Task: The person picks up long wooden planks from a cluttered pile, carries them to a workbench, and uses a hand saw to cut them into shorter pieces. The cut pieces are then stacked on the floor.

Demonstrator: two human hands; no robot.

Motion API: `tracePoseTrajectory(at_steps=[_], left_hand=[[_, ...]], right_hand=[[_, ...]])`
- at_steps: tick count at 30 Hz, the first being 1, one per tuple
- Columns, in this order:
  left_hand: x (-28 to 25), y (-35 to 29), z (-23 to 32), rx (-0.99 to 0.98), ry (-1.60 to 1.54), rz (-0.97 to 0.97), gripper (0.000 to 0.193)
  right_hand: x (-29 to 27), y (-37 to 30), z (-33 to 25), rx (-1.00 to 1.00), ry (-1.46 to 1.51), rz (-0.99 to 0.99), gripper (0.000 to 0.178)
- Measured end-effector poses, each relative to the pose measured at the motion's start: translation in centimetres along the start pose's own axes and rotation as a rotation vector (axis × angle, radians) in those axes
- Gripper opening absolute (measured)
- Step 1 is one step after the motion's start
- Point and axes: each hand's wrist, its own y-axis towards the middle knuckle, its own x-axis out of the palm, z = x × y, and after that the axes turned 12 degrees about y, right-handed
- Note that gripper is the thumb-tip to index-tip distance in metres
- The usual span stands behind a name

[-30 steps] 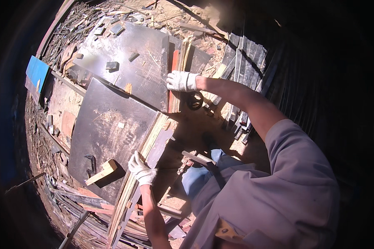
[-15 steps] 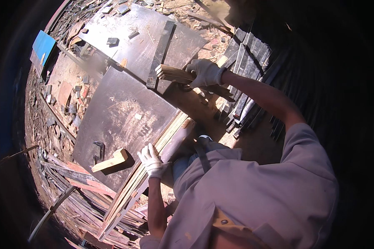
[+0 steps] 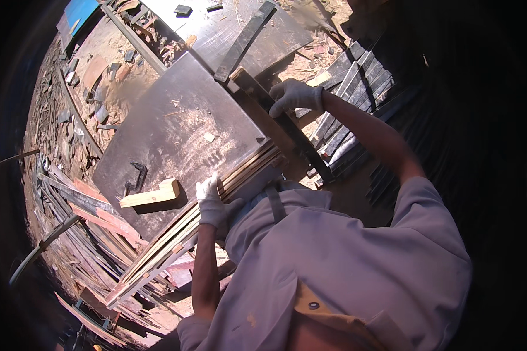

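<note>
White-gloved, my right hand (image 3: 294, 98) is clamped on dark boards (image 3: 298, 139) just beside the table (image 3: 137, 134). My left hand (image 3: 212, 203), thumb and fingers apart, rests on pale strips (image 3: 180, 230) along its near edge, near a wood block (image 3: 149, 198).

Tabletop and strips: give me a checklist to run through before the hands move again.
1. Right hand gripping the dark strip: ok, fingers curl around it.
2. Left hand at the pale strip stack: ok, fingers lie over it.
3. Both hands gloved: ok.
4. Tabletop free of loose things: not ok, a wooden block, a dark metal hook-shaped piece and sawdust lie there.
5. Dark strip's far end clear of the dark bar: cannot tell, they meet in this view.
</note>
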Motion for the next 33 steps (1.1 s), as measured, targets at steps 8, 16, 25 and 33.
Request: tracePoseTrajectory(at_steps=[8,16,25,33], left_hand=[[-6.1,8.4,8.8,0.075,-1.466,0.337,0.098],[-10.7,14.7,8.3,-0.051,-1.95,0.306,0.032],[-9.6,13.9,7.0,-0.015,-2.243,0.115,0.042],[-8.5,12.7,5.2,-0.319,-2.266,0.349,0.025]], right_hand=[[2.8,0.5,-0.1,0.079,0.49,-0.464,0.034],[6.3,-2.1,-3.1,0.088,0.204,-0.285,0.046],[6.6,-5.0,-2.0,0.077,0.137,-0.146,0.04],[-2.2,-0.7,-23.7,-0.796,0.289,-0.116,0.057]])
